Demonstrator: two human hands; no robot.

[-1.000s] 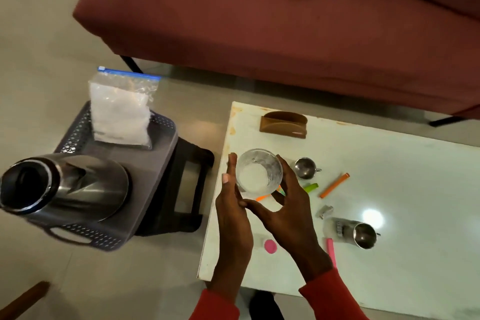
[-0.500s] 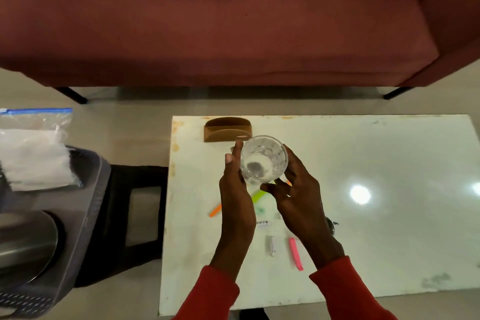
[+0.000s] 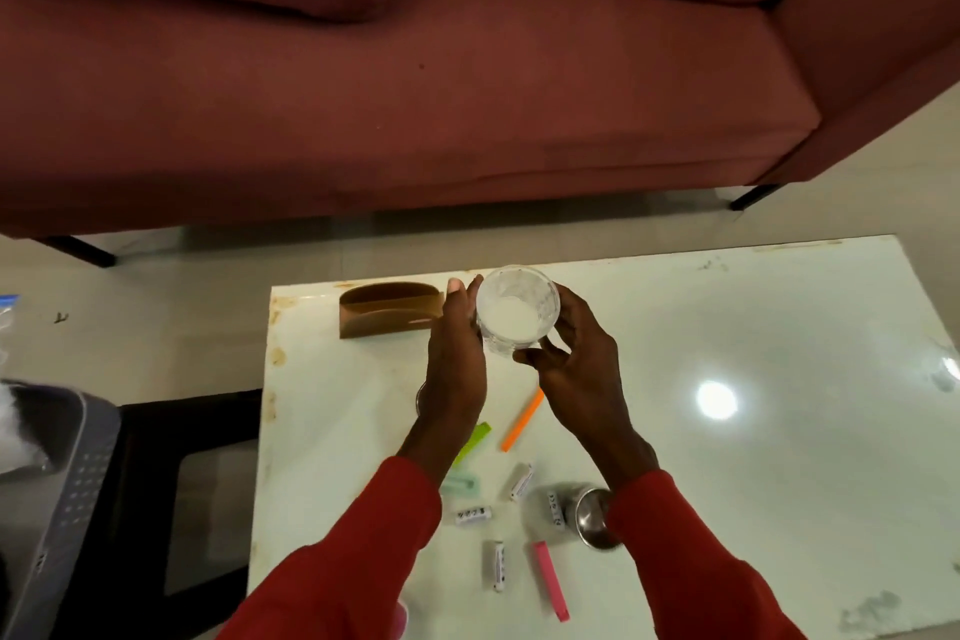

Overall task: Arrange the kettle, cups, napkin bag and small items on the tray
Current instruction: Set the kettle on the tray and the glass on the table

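At the centre of the frame a glass (image 3: pixel 518 311) is held above the bench (image 3: pixel 779 431) between both hands, mouth up toward the camera. The left hand (image 3: pixel 457 359) is laid flat along its left wall, fingers straight; the right hand (image 3: pixel 571 359) is curled round its right wall and underside, so its grip is clamped on the glass while the left grip only steadies it. A two-sided hold of this kind is probably chosen because the wall is smooth and slippery.

At the lower left edge of the frame a corner of the grey tray (image 3: pixel 78 483) is seen, well apart from the glass, resting on a dark stool (image 3: pixel 182 431); a white bag (image 3: pixel 15 405) lies in it, cut off by the frame. The kettle is not in view. The glass is judged to be bound for that tray.

Left on the bench, toward the lower centre, are a steel cup (image 3: pixel 592 517) on its side, an orange strip (image 3: pixel 522 420), a green strip (image 3: pixel 475 442), a pink strip (image 3: pixel 550 579) and several small white packets (image 3: pixel 497 565), seemingly waiting their turn. A brown holder (image 3: pixel 387 309) stands at the bench's upper left corner, just beside the left hand.

Dark print is seen on the packets, but it is too small to be read. No brand is made out anywhere.
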